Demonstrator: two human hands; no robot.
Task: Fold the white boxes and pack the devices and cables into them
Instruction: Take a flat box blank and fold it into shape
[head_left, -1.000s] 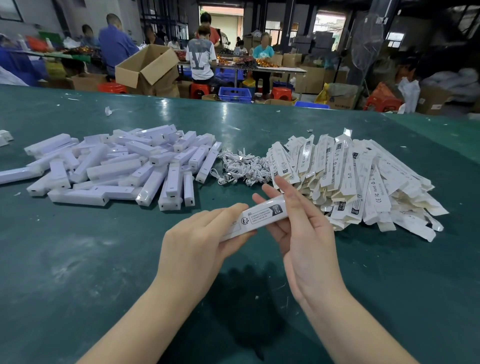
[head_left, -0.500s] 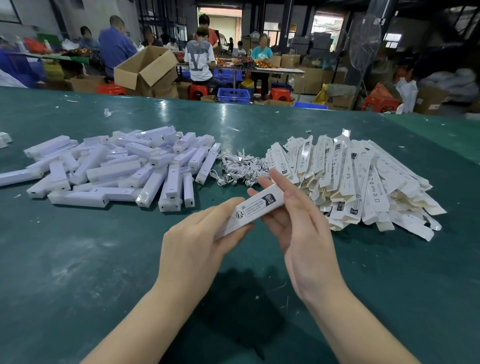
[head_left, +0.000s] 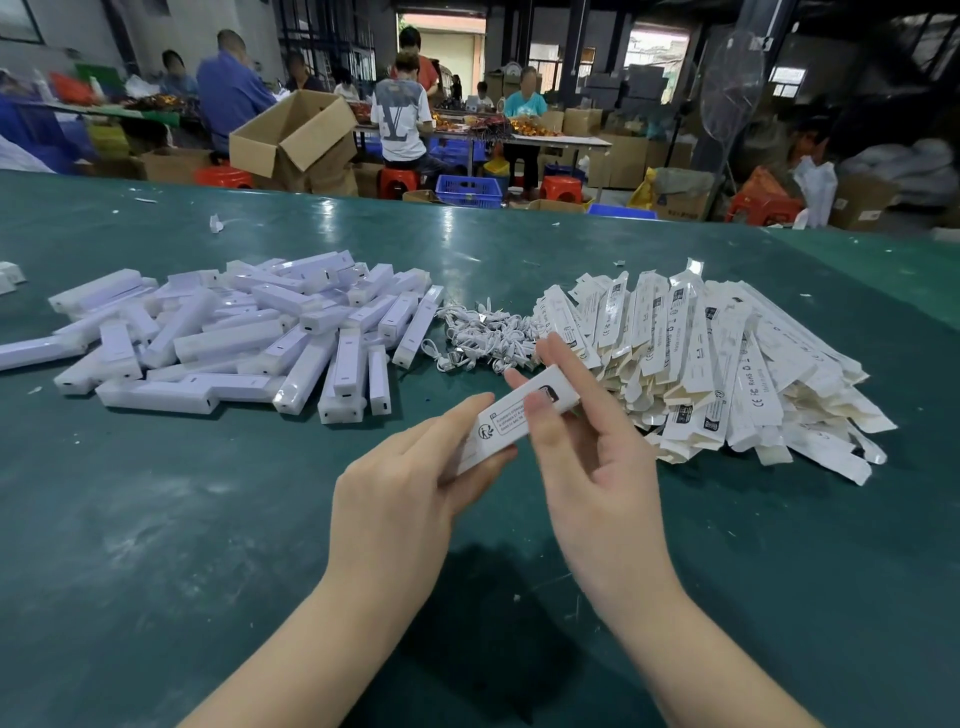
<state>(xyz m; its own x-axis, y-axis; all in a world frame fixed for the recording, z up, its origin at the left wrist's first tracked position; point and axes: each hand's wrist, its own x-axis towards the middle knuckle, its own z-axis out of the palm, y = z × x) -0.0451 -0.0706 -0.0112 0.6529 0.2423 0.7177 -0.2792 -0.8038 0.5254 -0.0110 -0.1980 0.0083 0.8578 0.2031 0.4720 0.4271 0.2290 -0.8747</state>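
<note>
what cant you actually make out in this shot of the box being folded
- Head view: the near end of the box is hidden inside the left hand.
- Whether the box holds anything: its inside does not show.
- Small print on the box label is too small to read.
- Part of the label is covered by the right hand.
- The cables blur into one tangle, uncountable.

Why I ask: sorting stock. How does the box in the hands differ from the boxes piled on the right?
The held box looks opened into a tube, gripped by the left hand and right hand; the piled boxes lie flat and overlapping on the table. Both are white, long, with black print.
</note>
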